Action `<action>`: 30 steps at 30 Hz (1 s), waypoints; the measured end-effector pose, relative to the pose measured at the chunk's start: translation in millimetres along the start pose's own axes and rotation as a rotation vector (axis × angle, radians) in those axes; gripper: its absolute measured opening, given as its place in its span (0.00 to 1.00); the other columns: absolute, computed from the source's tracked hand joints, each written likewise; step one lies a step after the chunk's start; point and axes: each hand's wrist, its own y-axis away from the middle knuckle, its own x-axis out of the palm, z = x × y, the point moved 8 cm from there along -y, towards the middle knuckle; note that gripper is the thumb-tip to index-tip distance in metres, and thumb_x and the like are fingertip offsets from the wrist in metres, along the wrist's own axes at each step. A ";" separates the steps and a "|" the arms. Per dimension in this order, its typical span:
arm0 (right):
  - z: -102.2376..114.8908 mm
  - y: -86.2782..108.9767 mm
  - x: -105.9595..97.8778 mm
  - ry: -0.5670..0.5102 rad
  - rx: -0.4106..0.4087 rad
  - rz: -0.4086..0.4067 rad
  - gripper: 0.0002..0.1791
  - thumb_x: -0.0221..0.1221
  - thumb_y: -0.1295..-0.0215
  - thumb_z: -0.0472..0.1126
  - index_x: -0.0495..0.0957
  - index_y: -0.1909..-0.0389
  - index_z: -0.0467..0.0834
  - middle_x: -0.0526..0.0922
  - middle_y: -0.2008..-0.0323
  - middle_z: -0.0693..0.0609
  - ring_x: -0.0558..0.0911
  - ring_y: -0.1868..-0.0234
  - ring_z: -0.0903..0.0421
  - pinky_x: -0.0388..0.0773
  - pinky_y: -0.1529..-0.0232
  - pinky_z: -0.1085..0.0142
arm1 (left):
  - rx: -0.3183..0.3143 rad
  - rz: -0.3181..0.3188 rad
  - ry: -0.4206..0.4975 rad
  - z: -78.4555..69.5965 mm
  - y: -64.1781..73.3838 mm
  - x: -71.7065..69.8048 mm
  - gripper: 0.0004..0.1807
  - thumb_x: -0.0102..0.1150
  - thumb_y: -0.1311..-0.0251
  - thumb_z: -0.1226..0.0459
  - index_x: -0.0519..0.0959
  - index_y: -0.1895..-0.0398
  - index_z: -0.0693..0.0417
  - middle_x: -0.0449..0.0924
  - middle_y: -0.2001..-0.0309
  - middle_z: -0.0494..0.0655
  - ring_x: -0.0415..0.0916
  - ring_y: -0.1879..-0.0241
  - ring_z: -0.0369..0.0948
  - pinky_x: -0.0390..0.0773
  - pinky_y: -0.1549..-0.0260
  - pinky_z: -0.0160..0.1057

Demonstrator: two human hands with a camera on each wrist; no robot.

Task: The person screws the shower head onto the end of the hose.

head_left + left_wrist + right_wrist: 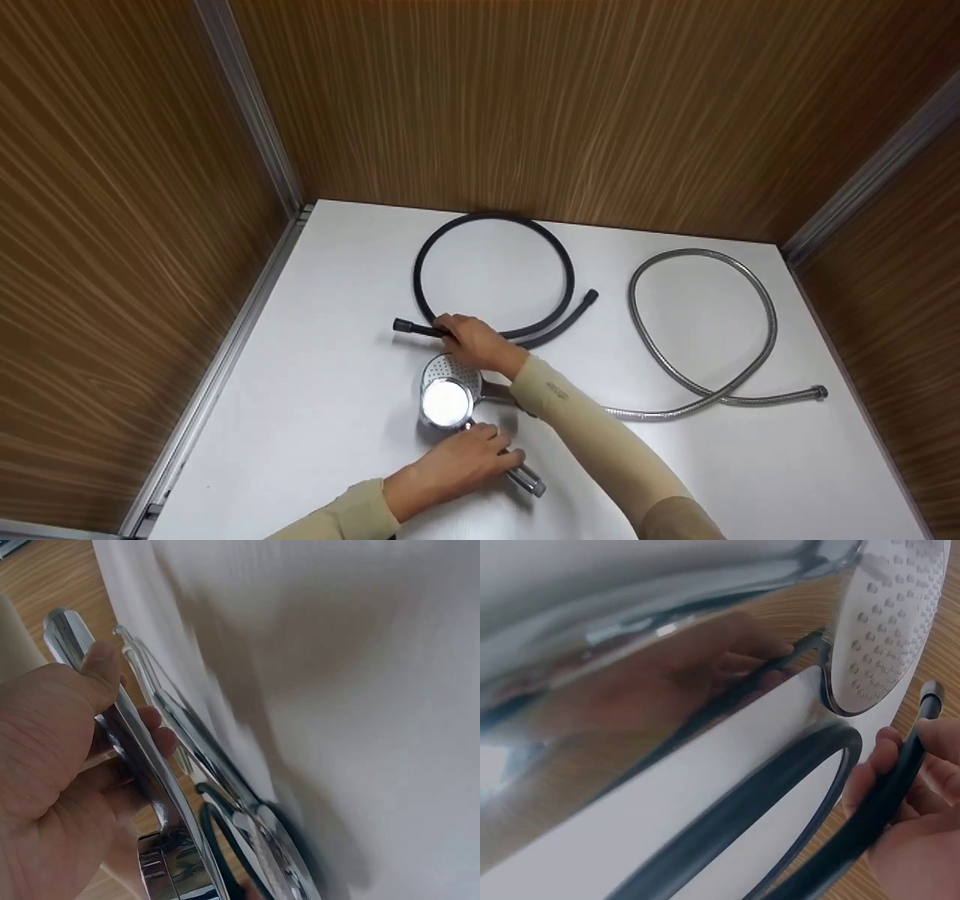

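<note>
While the left hand (465, 461) curls its fingers and thumb round the handle of a chrome shower head (447, 403) at the lower middle of the head view, the round end points toward the upper left. That piece looks rigid and probably light, its polished skin likely slippery and easily scuffed; the slim handle seems the surest hold. Just beyond, partly covered by it, lies a second shower head (442, 367), spray face up, making two. Farther up, near the centre, the right hand (480, 343) pinches a black hose (495, 216) close to one end. It should be flexible and springy, so a grip just behind that end would steer it best. One metal hose (720, 396) loops at the right, bringing the hoses to two. A single white table (337, 300) bears them; three wood-grain panels (495, 105) rise around it.
</note>
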 end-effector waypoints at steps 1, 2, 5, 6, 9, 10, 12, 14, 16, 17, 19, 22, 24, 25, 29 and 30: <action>1.0 1.4 -0.6 0.014 -0.014 -0.002 0.18 0.55 0.23 0.35 0.75 0.37 0.36 0.86 0.52 0.39 0.85 0.51 0.43 0.82 0.43 0.50 | -0.008 -0.001 -0.010 1.8 1.9 -0.4 0.09 0.64 0.36 0.56 0.79 0.55 0.40 0.81 0.62 0.37 0.77 0.62 0.37 0.77 0.58 0.33; 1.7 3.0 -1.1 0.033 -0.024 -0.005 0.19 0.54 0.24 0.34 0.74 0.35 0.38 0.86 0.52 0.39 0.85 0.51 0.43 0.83 0.44 0.50 | -0.015 -0.004 -0.020 3.6 3.8 -1.0 0.08 0.64 0.36 0.56 0.79 0.55 0.39 0.81 0.63 0.36 0.76 0.63 0.37 0.77 0.59 0.33; 2.5 7.3 -3.1 0.076 -0.019 -0.009 0.22 0.54 0.23 0.38 0.73 0.31 0.42 0.86 0.53 0.40 0.85 0.55 0.44 0.84 0.49 0.49 | -0.039 -0.008 -0.027 9.3 9.7 -1.3 0.08 0.64 0.36 0.55 0.79 0.55 0.39 0.80 0.65 0.37 0.76 0.64 0.38 0.77 0.59 0.33; 2.4 8.5 -3.7 0.093 -0.010 -0.010 0.23 0.53 0.21 0.41 0.73 0.29 0.44 0.85 0.54 0.41 0.84 0.57 0.46 0.84 0.52 0.49 | -0.048 -0.007 -0.019 11.4 11.8 -0.6 0.09 0.64 0.36 0.55 0.79 0.55 0.39 0.79 0.65 0.37 0.76 0.64 0.38 0.77 0.59 0.34; 2.5 11.3 -6.4 0.152 0.012 -0.023 0.24 0.52 0.18 0.51 0.72 0.27 0.50 0.85 0.59 0.43 0.80 0.64 0.50 0.83 0.59 0.51 | -0.083 0.010 0.020 18.9 18.5 2.2 0.09 0.63 0.35 0.55 0.79 0.54 0.40 0.78 0.65 0.38 0.77 0.63 0.38 0.78 0.58 0.35; 2.9 12.2 -7.6 0.169 0.013 -0.032 0.25 0.52 0.18 0.53 0.73 0.26 0.52 0.85 0.60 0.44 0.79 0.66 0.51 0.82 0.61 0.51 | -0.097 0.018 0.036 21.9 20.7 3.4 0.09 0.63 0.34 0.55 0.78 0.54 0.41 0.77 0.65 0.39 0.77 0.62 0.39 0.78 0.58 0.35; 4.1 13.7 -10.2 0.189 0.012 -0.048 0.25 0.52 0.18 0.55 0.73 0.26 0.54 0.84 0.63 0.45 0.77 0.69 0.53 0.81 0.63 0.52 | -0.127 0.030 0.058 28.3 24.9 4.8 0.09 0.62 0.33 0.55 0.78 0.53 0.41 0.77 0.64 0.40 0.78 0.61 0.39 0.79 0.57 0.36; 6.0 15.3 -12.9 0.200 -0.003 -0.065 0.24 0.52 0.18 0.54 0.75 0.27 0.54 0.84 0.65 0.45 0.76 0.70 0.53 0.81 0.64 0.52 | -0.156 0.043 0.072 35.0 28.7 5.9 0.10 0.63 0.33 0.55 0.78 0.52 0.42 0.77 0.64 0.40 0.79 0.59 0.40 0.80 0.56 0.36; 8.5 17.1 -14.7 0.212 -0.024 -0.069 0.23 0.54 0.18 0.51 0.76 0.28 0.52 0.85 0.64 0.45 0.79 0.70 0.51 0.82 0.64 0.52 | -0.180 0.050 0.085 41.6 31.7 5.6 0.11 0.63 0.34 0.55 0.77 0.52 0.43 0.78 0.63 0.41 0.80 0.57 0.41 0.81 0.55 0.37; 9.8 17.8 -15.0 0.216 -0.035 -0.066 0.23 0.54 0.18 0.50 0.77 0.28 0.51 0.85 0.63 0.45 0.80 0.69 0.50 0.83 0.63 0.52 | -0.192 0.052 0.095 45.1 33.1 5.3 0.11 0.64 0.34 0.56 0.77 0.52 0.43 0.79 0.62 0.42 0.81 0.56 0.42 0.81 0.54 0.38; 12.9 19.2 -15.0 0.226 -0.064 -0.063 0.21 0.54 0.18 0.45 0.77 0.30 0.46 0.86 0.60 0.44 0.83 0.65 0.48 0.84 0.60 0.51 | -0.215 0.053 0.118 52.4 35.7 4.5 0.13 0.66 0.35 0.55 0.77 0.51 0.45 0.79 0.61 0.43 0.81 0.56 0.43 0.82 0.54 0.39; 17.5 20.9 -14.2 0.194 -0.107 -0.066 0.19 0.54 0.19 0.39 0.76 0.33 0.38 0.86 0.55 0.42 0.86 0.58 0.44 0.85 0.52 0.51 | -0.248 0.053 0.150 63.9 40.0 2.9 0.17 0.69 0.37 0.54 0.77 0.50 0.46 0.80 0.60 0.45 0.82 0.55 0.44 0.83 0.52 0.42; 20.2 22.3 -14.2 0.155 -0.139 -0.085 0.17 0.53 0.20 0.35 0.75 0.36 0.35 0.86 0.52 0.40 0.86 0.53 0.43 0.84 0.47 0.50 | -0.273 0.056 0.172 71.6 43.0 2.4 0.19 0.71 0.38 0.54 0.78 0.48 0.47 0.80 0.60 0.46 0.81 0.55 0.45 0.83 0.52 0.43; 20.9 23.0 -14.4 0.139 -0.146 -0.092 0.17 0.52 0.20 0.34 0.74 0.36 0.35 0.86 0.51 0.40 0.86 0.51 0.43 0.84 0.45 0.50 | -0.282 0.057 0.172 75.0 44.3 2.1 0.19 0.71 0.39 0.54 0.78 0.48 0.47 0.80 0.60 0.46 0.81 0.55 0.45 0.83 0.52 0.43; 21.1 26.5 -15.3 0.118 -0.135 -0.097 0.19 0.51 0.19 0.38 0.72 0.33 0.38 0.86 0.50 0.40 0.86 0.52 0.44 0.84 0.46 0.50 | -0.308 0.056 0.134 87.0 50.0 -0.2 0.19 0.70 0.39 0.55 0.78 0.47 0.46 0.80 0.60 0.46 0.80 0.56 0.45 0.82 0.53 0.44; 20.7 27.2 -15.6 0.123 -0.118 -0.090 0.20 0.51 0.18 0.41 0.72 0.31 0.40 0.86 0.50 0.41 0.86 0.53 0.44 0.84 0.47 0.50 | -0.311 0.051 0.116 89.6 51.5 -1.2 0.19 0.71 0.39 0.55 0.77 0.47 0.47 0.79 0.60 0.46 0.80 0.56 0.45 0.82 0.53 0.44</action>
